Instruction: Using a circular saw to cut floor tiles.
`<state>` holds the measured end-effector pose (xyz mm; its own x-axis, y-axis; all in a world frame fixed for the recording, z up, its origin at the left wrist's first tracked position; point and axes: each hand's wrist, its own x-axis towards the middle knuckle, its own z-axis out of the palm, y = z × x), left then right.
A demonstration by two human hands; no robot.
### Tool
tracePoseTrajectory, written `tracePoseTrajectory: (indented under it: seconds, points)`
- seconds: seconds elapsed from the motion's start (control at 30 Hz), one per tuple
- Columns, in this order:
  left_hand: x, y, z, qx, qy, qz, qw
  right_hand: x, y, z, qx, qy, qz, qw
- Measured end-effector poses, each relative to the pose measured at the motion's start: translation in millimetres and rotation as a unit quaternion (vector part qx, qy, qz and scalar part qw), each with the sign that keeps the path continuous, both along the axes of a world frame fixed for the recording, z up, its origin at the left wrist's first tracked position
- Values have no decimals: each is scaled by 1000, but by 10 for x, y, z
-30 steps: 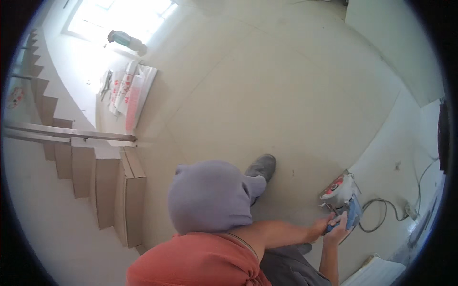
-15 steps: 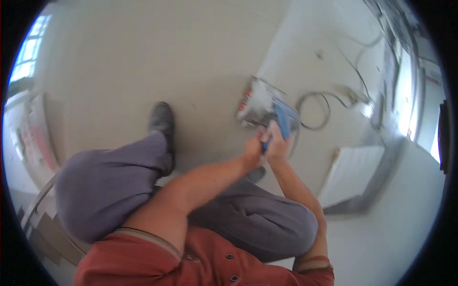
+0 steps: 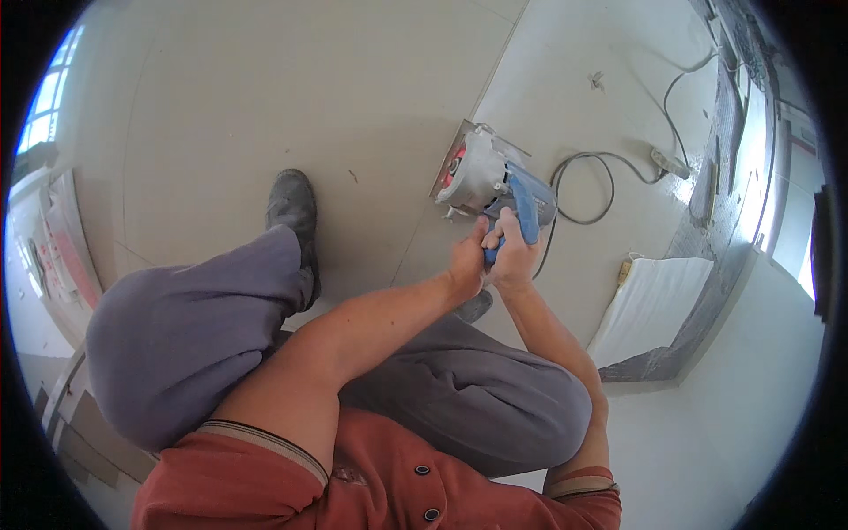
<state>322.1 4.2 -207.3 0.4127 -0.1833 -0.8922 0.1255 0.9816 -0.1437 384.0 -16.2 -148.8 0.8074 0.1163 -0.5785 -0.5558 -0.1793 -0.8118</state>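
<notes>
A grey and blue handheld circular saw (image 3: 477, 177), with a metal base plate and a red part at its left, sits low over the floor at centre right. My right hand (image 3: 511, 243) grips its blue handle from the right. My left hand (image 3: 470, 256) closes on the lower part of the same handle, just left of my right hand; some of its fingers are hidden. A dark cord runs from the saw into a loop (image 3: 609, 199) on the floor. My grey-trousered legs are bent beneath me, the left boot (image 3: 287, 208) on the beige tiles.
A cord fitting (image 3: 669, 162) lies at the right. A white sheet (image 3: 652, 305) lies at lower right beside a rough grey strip along the wall (image 3: 742, 371). Wrapped material (image 3: 62, 238) and stair edges (image 3: 93, 424) show at far left, a bright window (image 3: 53, 79) at upper left.
My view has swung round toward the right and down, so the saw and both gripping hands now sit nearer the middle and higher in the picture. My hands keep their hold.
</notes>
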Motion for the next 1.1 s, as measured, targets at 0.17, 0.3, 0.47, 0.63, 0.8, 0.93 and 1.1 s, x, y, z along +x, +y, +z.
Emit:
tracePoseTrajectory:
  seconds: [0.17, 0.3, 0.47, 0.63, 0.8, 0.93, 1.1]
  points:
    - [4, -15, -13, 18, 1, 31, 999, -1, 94, 49, -3, 2, -32, 999]
    - [38, 4, 10, 20, 14, 6, 1000, 14, 78, 42, -7, -2, -28, 1000]
    - [-9, 31, -56, 45, -11, 23, 999, 1, 107, -2, 5, -10, -5, 1000]
    - [34, 46, 49, 19, 4, -2, 1000, 27, 97, 53, -2, 2, -30, 1000]
    - [28, 84, 42, 12, 18, -10, 1000, 9, 95, 3, 4, 2, -23, 1000]
    - [24, 95, 70, 15, 22, -12, 1000, -2, 65, -23, 4, 8, -27, 1000]
    - [-3, 97, 37, 33, 28, -18, 999, -6, 104, -12, 1, -11, -17, 1000]
